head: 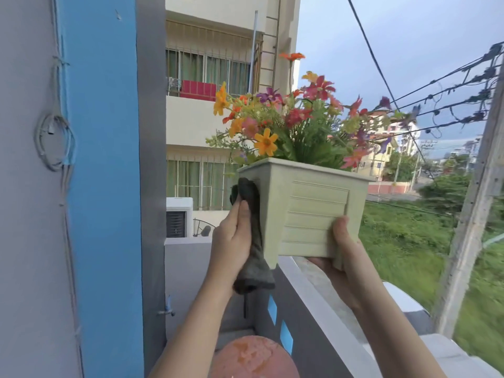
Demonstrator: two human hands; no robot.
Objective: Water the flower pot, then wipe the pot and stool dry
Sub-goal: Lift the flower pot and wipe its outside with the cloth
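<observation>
A pale green square flower pot (308, 205) full of colourful flowers (294, 115) is lifted in the air above the balcony wall. My right hand (341, 249) grips its lower right corner, thumb on the front face and fingers under the base. My left hand (234, 236) holds a dark grey cloth (252, 233) and presses it against the pot's left side; the cloth's loose end hangs below the hand. The round reddish stool (251, 358) stands below, at the bottom edge of the view, with nothing on it.
A grey balcony wall (313, 317) with small blue openings runs from the centre to the bottom right. A blue and grey pillar (101, 186) rises on the left, with a tap (167, 309) low on it. Beyond are a building, cables, a pole and grass.
</observation>
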